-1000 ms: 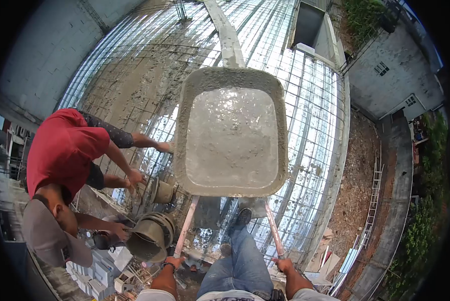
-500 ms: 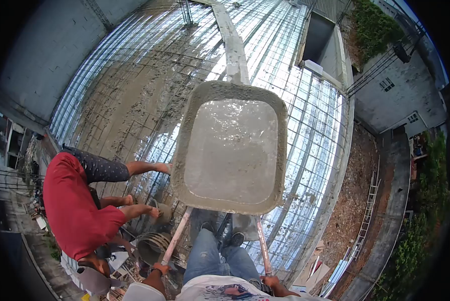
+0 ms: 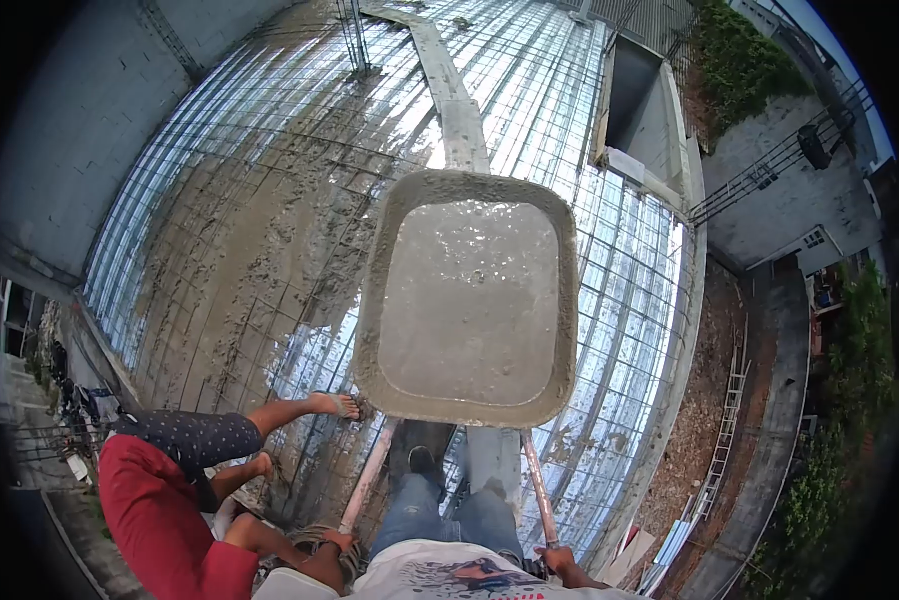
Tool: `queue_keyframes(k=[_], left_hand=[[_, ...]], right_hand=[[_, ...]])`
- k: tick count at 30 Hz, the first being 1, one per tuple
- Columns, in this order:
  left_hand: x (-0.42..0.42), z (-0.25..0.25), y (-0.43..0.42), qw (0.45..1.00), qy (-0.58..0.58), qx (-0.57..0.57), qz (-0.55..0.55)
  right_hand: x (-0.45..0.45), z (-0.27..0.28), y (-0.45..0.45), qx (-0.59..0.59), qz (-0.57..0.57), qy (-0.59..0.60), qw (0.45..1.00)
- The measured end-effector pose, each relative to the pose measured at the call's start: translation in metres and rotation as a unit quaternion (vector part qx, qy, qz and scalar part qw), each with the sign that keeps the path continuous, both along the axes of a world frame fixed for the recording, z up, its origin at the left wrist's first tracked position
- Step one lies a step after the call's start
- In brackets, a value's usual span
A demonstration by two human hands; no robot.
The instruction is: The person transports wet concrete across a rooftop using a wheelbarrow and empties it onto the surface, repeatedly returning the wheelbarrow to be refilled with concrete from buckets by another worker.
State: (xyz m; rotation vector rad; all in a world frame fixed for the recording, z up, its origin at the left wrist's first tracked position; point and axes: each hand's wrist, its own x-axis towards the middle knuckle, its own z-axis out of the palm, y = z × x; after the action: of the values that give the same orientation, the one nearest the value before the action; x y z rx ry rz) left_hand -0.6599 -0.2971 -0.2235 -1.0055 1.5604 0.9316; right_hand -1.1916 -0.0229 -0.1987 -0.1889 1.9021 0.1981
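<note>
A wheelbarrow (image 3: 567, 330) full of wet grey concrete (image 3: 469, 300) fills the middle of the view, its rim crusted with cement. Its two pale, worn handles run back toward me. My left hand (image 3: 339, 540) is closed round the left handle (image 3: 369, 480). Round the right handle (image 3: 540, 490), my right hand (image 3: 554, 557) is closed too. The tray hides the wheel. Below it, my feet stand on a narrow grey plank (image 3: 494, 455).
A co-worker in a red shirt (image 3: 159, 520) bends close on my left, one bare foot near the tray. Rebar mesh over shiny metal decking (image 3: 619, 290) surrounds me, with spread concrete (image 3: 239, 240) at left. A plank path (image 3: 459, 125) leads ahead. Right lies the slab edge, with a ladder (image 3: 724, 440) beyond.
I have moved forward with the wheelbarrow, both hands still on its handles. The co-worker now appears lower in view, and the bucket beside them is mostly hidden.
</note>
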Motion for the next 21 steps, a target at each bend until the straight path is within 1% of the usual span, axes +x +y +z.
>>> queue_keyframes(k=[1, 2, 3, 4, 5, 7, 8, 10, 12, 13, 14, 15, 16, 17, 20, 21], left_hand=[[-0.025, 0.013, -0.027, 1.0, 0.009, 0.02, 0.006], [-0.033, -0.001, -0.039, 0.997, -0.027, 0.014, 0.07], [-0.026, -0.035, -0.04, 0.989, -0.067, 0.008, 0.133], [-0.027, -0.045, -0.05, 0.975, -0.107, 0.002, 0.194], [-0.036, -0.044, -0.064, 0.977, -0.105, -0.011, 0.183], [-0.069, -0.041, -0.097, 0.982, -0.098, -0.034, 0.16], [-0.084, -0.042, -0.117, 0.989, -0.072, -0.006, 0.126], [-0.113, -0.04, -0.148, 0.996, -0.022, 0.054, 0.061], [-0.151, -0.031, -0.192, 0.997, -0.001, 0.069, 0.033], [-0.168, -0.031, -0.216, 0.997, -0.007, 0.06, 0.037], [-0.183, -0.027, -0.231, 0.997, -0.012, 0.06, 0.04], [-0.201, -0.017, -0.246, 0.997, -0.016, 0.063, 0.041], [-0.22, -0.014, -0.266, 0.997, -0.015, 0.059, 0.04], [-0.24, -0.006, -0.285, 0.998, -0.016, 0.055, 0.04], [-0.281, -0.008, -0.327, 0.998, -0.019, 0.036, 0.053], [-0.29, -0.014, -0.344, 0.997, -0.008, 0.021, 0.07]], right_hand=[[-0.006, 0.061, -0.064, 0.013, -0.075, 0.041, 0.996], [-0.018, 0.06, -0.079, 0.01, -0.102, 0.046, 0.994], [-0.03, 0.052, -0.091, 0.009, -0.132, 0.047, 0.99], [-0.043, 0.044, -0.105, 0.008, -0.162, 0.047, 0.986], [-0.058, 0.009, -0.095, -0.012, -0.169, 0.044, 0.985], [-0.084, 0.01, -0.133, -0.018, -0.159, 0.053, 0.986], [-0.103, 0.008, -0.148, -0.019, -0.153, 0.06, 0.986], [-0.138, 0.002, -0.174, -0.003, -0.109, 0.065, 0.992], [-0.183, -0.035, -0.193, -0.011, -0.063, 0.071, 0.995], [-0.204, -0.007, -0.238, -0.002, 0.018, 0.083, 0.996], [-0.22, 0.012, -0.28, 0.007, 0.007, 0.073, 0.997], [-0.232, 0.039, -0.3, 0.03, -0.004, 0.06, 0.998], [-0.257, 0.044, -0.335, 0.032, -0.014, 0.058, 0.998], [-0.283, -0.019, -0.307, -0.053, 0.144, 0.101, 0.983], [-0.325, 0.048, -0.426, -0.001, -0.045, 0.075, 0.996], [-0.339, 0.049, -0.45, -0.009, -0.083, 0.076, 0.994]])
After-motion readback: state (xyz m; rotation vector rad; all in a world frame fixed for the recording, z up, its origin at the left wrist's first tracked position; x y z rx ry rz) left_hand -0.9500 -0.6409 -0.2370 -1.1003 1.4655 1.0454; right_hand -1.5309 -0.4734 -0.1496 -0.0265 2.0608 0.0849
